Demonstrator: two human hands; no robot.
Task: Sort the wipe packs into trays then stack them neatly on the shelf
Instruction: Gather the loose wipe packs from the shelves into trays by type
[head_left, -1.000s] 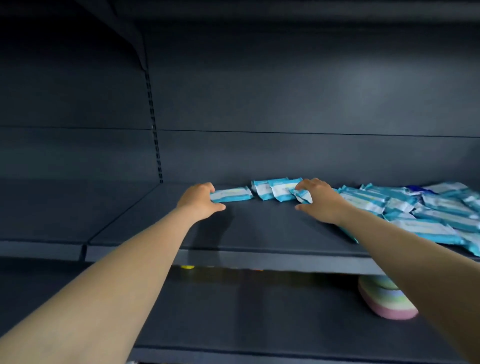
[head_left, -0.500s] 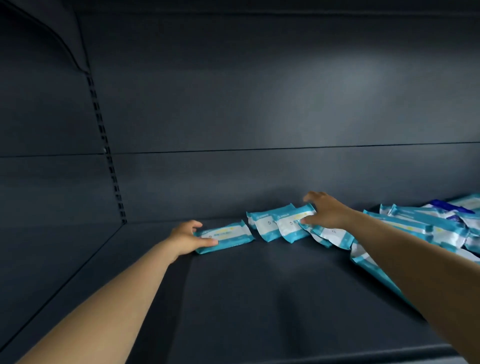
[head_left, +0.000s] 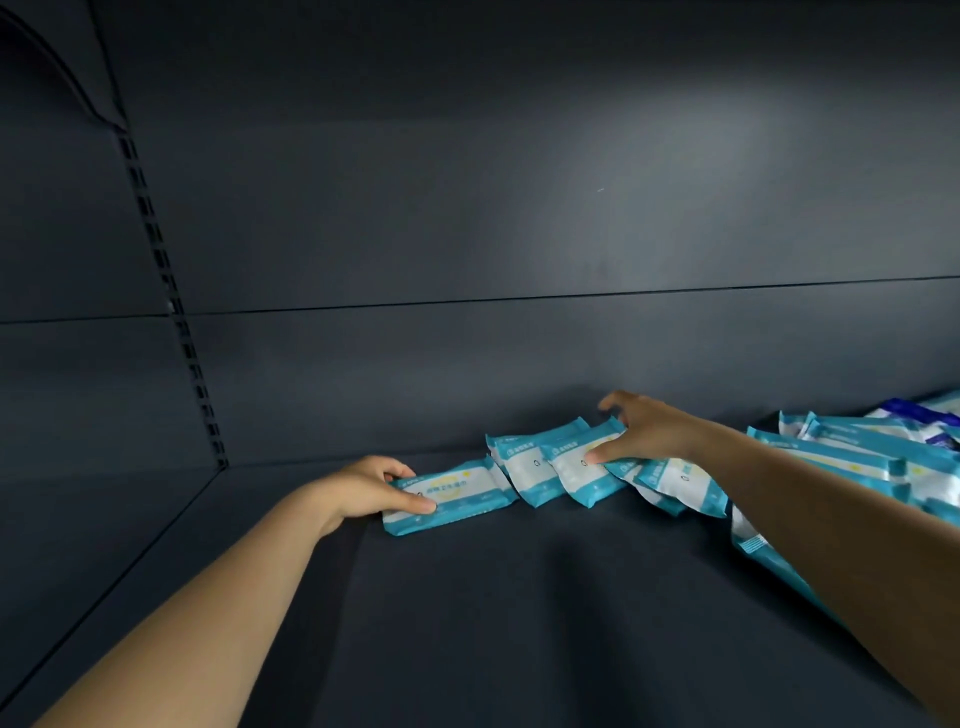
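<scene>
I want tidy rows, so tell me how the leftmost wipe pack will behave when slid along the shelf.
The leftmost wipe pack lies flat under the left hand, so it probably won't roll or tip. Its glossy film suggests it slides easily on the smooth shelf. It looks soft, so it may buckle if pushed endwise.

Dark blue-grey metal shelf unit (head_left: 519, 613), matte, filling nearly the whole view. Back panel (head_left: 519, 182) in the same dark tone, split by a thin horizontal seam (head_left: 519, 303) about midway up. Slotted upright strip (head_left: 171, 306) at left, running down to the rear corner of the shelf deck. Second back panel (head_left: 67, 260) left of the strip, with its own seam at a similar height. Curved bracket edge (head_left: 62, 83) at top left, mostly dark. Adjoining deck (head_left: 78, 519) at lower left, set off by a diagonal joint line. Soft pale glare on the upper right of the back panel; light source out of view. Dim, cool lighting overall.
</scene>
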